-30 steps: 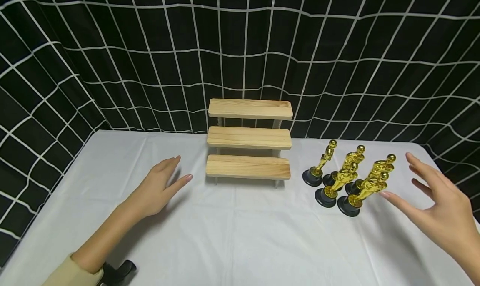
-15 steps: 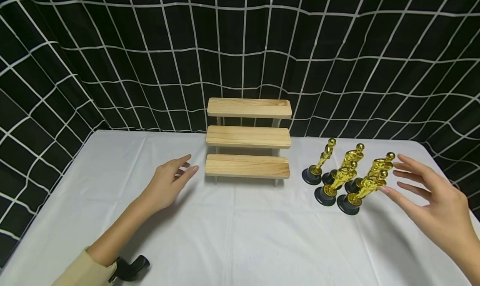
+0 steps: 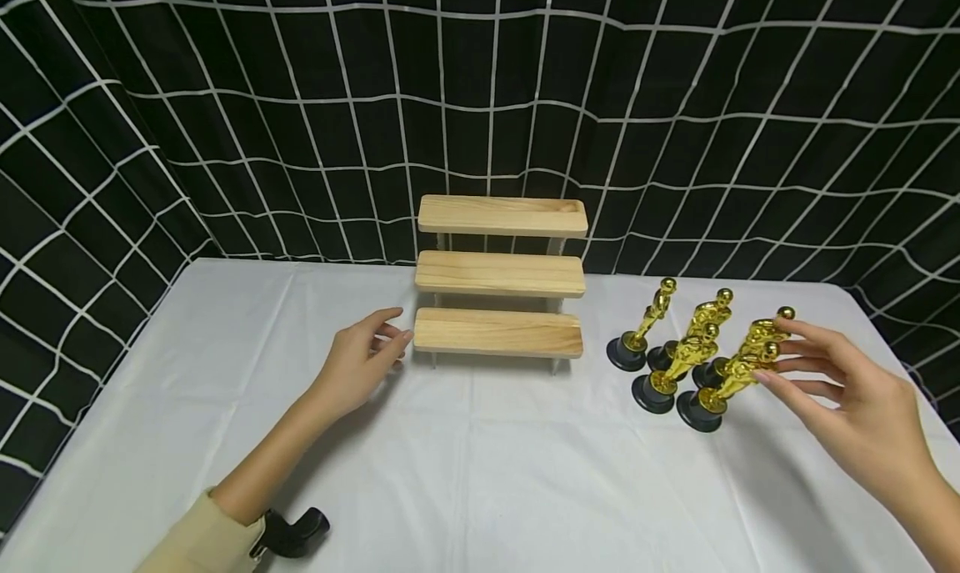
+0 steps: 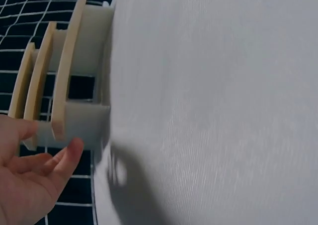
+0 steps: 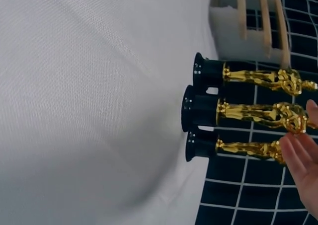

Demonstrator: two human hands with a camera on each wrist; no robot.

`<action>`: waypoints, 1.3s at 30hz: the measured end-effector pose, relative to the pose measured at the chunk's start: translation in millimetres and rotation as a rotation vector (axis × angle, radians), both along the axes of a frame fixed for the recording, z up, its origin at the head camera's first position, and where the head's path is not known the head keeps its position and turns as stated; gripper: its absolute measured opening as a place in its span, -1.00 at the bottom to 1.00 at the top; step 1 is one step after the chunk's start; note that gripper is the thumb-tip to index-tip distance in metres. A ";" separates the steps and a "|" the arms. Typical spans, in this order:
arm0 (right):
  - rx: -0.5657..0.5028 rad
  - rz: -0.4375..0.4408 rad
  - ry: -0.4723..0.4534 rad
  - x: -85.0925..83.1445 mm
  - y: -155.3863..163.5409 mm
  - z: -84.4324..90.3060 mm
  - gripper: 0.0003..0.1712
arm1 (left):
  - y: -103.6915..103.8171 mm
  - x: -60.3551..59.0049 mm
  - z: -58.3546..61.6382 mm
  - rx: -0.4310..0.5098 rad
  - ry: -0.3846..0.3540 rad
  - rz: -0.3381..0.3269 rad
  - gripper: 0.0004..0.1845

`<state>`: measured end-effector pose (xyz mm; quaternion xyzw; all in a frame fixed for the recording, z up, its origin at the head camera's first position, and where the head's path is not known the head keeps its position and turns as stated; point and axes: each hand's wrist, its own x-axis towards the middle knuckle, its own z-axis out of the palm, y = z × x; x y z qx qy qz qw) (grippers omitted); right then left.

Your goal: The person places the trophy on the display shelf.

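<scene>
My left hand (image 3: 358, 371) is at the left end of a three-tier wooden display stand (image 3: 498, 333), thumb and fingers parted close to the lowest shelf. In the left wrist view that hand (image 4: 37, 178) has nothing between its fingers. Several golden award statuettes (image 3: 688, 358) on round black bases stand upright in a cluster at the right. Beside the front right statuette (image 3: 738, 374) is my right hand (image 3: 870, 410), thumb tip right at its upper body and fingers loosely bent behind. The right wrist view shows the fingers (image 5: 295, 155) overlapping the statuettes' upper ends.
A white cloth (image 3: 480, 473) covers the table. Behind it hangs a black curtain (image 3: 300, 131) with a white grid. A black device (image 3: 296, 533) is strapped at my left wrist by the beige sleeve (image 3: 206, 540).
My left hand has moved right, up to the end of the stand. The right hand has moved left, its fingers nearer the front right statuette. Stand and statuettes stay in place.
</scene>
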<state>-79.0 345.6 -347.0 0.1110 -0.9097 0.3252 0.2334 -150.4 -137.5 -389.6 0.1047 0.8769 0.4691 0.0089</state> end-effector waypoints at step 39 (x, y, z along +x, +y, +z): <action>0.073 0.035 0.030 3.6 -3.4 3.7 -0.33 | 28.8 -5.8 -15.7 0.679 -0.333 0.173 -0.45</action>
